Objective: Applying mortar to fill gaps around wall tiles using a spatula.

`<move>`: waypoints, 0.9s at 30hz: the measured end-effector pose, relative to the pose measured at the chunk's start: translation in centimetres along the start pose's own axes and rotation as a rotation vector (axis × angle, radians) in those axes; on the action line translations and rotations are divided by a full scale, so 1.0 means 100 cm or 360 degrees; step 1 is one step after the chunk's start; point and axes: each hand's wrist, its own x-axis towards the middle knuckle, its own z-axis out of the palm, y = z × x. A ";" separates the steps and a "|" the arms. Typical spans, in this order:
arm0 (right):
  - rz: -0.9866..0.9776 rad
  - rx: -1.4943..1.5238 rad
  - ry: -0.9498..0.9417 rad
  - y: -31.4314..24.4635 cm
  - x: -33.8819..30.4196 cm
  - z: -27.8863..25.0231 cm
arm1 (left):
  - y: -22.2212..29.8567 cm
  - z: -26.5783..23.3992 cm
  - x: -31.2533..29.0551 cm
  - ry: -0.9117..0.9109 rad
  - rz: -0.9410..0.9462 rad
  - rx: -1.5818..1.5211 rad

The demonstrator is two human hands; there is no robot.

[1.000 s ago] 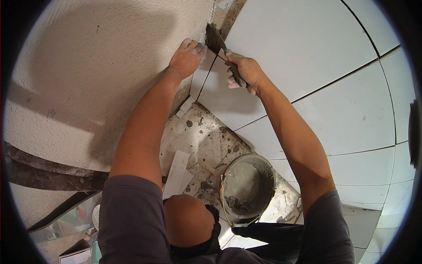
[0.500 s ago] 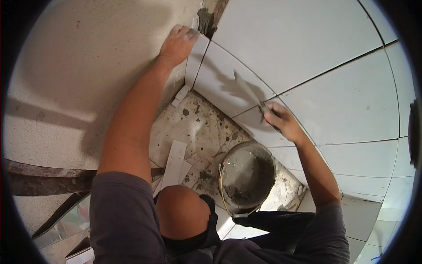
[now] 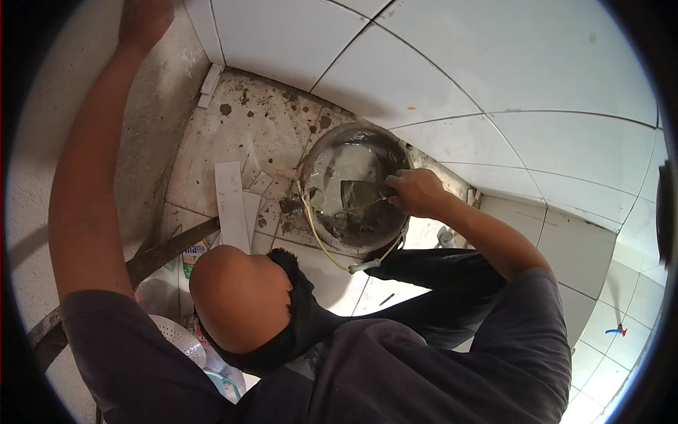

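My right hand (image 3: 418, 193) is closed round the handle of a trowel (image 3: 361, 196), whose flat blade dips into a bucket (image 3: 387, 244). Wet grey mortar (image 3: 345, 164) lies inside the bucket, and its wire handle with a pale grip hangs over the near side. At the upper left, my left hand (image 3: 145, 22) is raised by the rough plaster wall, near a narrow strip of white tile (image 3: 203, 30) in the corner. The picture's edge cuts off its fingers, so their hold is hidden.
Large white tiles (image 3: 424, 63) cover the wall ahead. Cut tile pieces (image 3: 230, 201) lie on the mortar-spotted floor (image 3: 191, 169), with small offcuts (image 3: 210, 85) in the corner. A wooden bar (image 3: 162, 256) slants at the left, near a perforated white item (image 3: 178, 340).
The view has shifted down and right. My right hand has brought the trowel from in front of the tiled wall down into the bucket. My left hand stays up by the corner.
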 end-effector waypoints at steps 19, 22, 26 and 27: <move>-0.0292 -0.0014 0.0178 -0.064 0.045 0.042 | -0.113 0.106 -0.020 0.0271 0.0002 -0.0544; -0.0217 -0.0015 0.0207 -0.031 0.023 0.051 | -0.028 0.105 -0.003 0.0117 -0.0041 -0.0748; -0.0436 0.0128 0.0436 -0.039 0.021 0.055 | -0.083 0.068 -0.015 0.0076 0.0019 -0.0127; -0.0509 0.0161 0.0457 -0.042 0.028 0.058 | -0.126 0.076 -0.022 0.0249 0.0021 -0.0449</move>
